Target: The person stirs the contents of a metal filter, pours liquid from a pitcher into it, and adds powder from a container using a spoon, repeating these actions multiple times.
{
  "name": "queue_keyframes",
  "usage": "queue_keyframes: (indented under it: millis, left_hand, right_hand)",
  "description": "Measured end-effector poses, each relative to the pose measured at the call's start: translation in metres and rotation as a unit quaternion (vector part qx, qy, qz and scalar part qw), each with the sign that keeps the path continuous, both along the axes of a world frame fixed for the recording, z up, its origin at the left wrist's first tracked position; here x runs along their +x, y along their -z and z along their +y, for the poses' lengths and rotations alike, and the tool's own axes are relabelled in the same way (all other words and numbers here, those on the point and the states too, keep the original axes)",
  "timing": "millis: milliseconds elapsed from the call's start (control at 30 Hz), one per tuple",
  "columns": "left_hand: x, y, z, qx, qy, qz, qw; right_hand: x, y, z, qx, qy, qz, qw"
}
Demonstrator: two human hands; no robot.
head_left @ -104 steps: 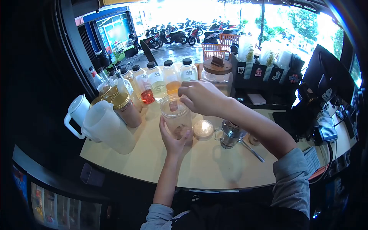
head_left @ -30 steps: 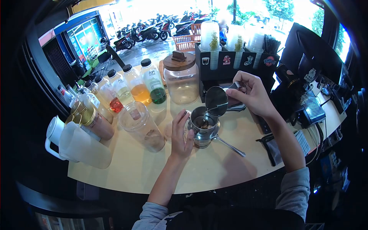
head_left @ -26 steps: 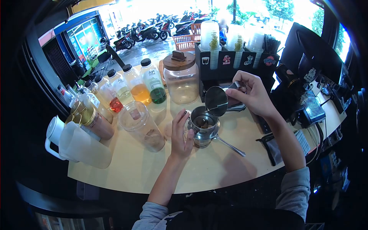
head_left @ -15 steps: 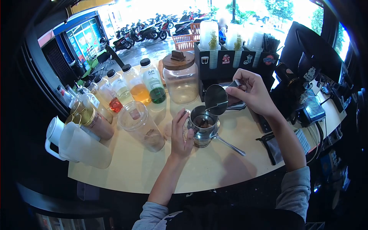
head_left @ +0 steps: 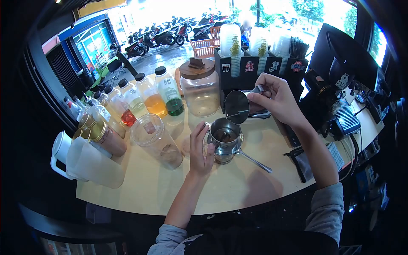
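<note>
My right hand grips the handle of a shiny metal pitcher, which is tipped with its mouth over a metal drip filter. At the pitcher's lower lip is a thin streak of liquid. Dark brown contents show inside the filter, which sits on a small glass. Around the filter's left side, my left hand is curled, thumb in front and fingers behind. A spoon lies against the right of the glass, its handle pointing toward me.
Left of my hand stands a clear plastic jar. Farther left are a frosted jug, a white-lidded pitcher and several syrup bottles. Behind are a wooden-lidded glass jar and a black cup rack. A dark pouch lies right.
The metal pitcher has shifted slightly left and up with my right hand. The contents of the filter look darker. My left hand stays in place.
</note>
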State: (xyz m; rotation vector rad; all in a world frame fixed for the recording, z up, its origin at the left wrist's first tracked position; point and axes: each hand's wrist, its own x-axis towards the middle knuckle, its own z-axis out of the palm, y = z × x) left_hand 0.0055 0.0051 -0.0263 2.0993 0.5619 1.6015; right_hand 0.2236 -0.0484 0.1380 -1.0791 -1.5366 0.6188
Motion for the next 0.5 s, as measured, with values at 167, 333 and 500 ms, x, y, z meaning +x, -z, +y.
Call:
queue_keyframes:
  millis: [167, 333, 500]
  left_hand:
    - [0.0001, -0.0004, -0.0004, 0.002, -0.004, 0.002, 1.000]
    - [0.0006, -0.0008, -0.0010, -0.003, -0.005, 0.003, 1.000]
    - [0.0013, -0.0010, -0.0012, -0.006, 0.004, -0.005, 1.000]
  right_hand:
    - [0.0048, 0.0027, 0.0031, 0.004, 0.008, -0.010, 1.000]
    - [0.0052, -0.0015, -0.0025, 0.007, 0.029, -0.021, 0.999]
    - [0.0099, -0.0008, -0.0035, 0.018, 0.034, -0.029, 0.999]
